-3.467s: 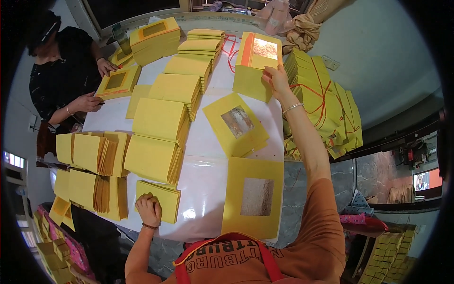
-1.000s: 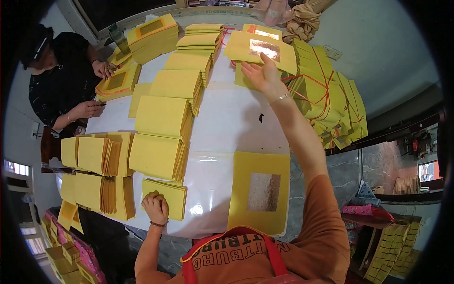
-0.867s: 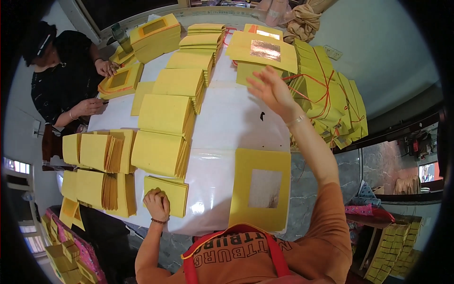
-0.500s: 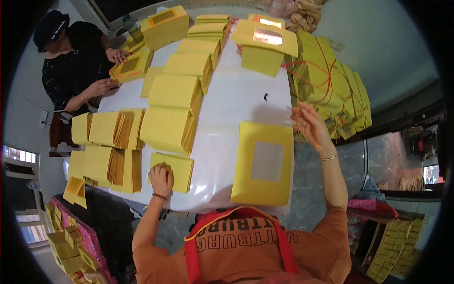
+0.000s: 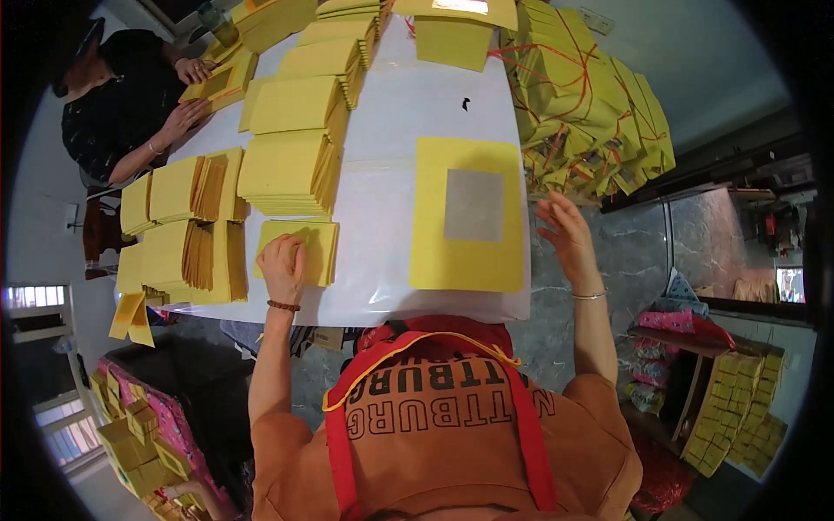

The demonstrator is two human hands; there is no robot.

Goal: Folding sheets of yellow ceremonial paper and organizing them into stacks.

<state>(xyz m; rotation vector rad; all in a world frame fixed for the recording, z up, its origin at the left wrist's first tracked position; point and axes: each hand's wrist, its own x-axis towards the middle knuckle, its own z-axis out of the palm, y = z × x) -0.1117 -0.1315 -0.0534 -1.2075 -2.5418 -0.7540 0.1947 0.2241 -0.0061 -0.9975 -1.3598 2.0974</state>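
My left hand rests on a low stack of yellow folded cards near the table's front edge. Its fingers are bent together over the top piece, and their tips are partly hidden. Just off the right edge of the table, my right hand hangs in the air with fingers apart and nothing in it. Beside it, a large flat yellow card piece with a grey rectangular panel lies on the white tabletop.
Rows of yellow folded stacks run along the table's left half. A yellow box piece stands at the back. Tied yellow bundles are heaped beyond the right edge. At far left, a co-worker handles a yellow windowed box.
My view has shifted, so the table sits higher in the picture. My right hand has drawn back toward me along the table's right side. The left hand stays on the small stack.
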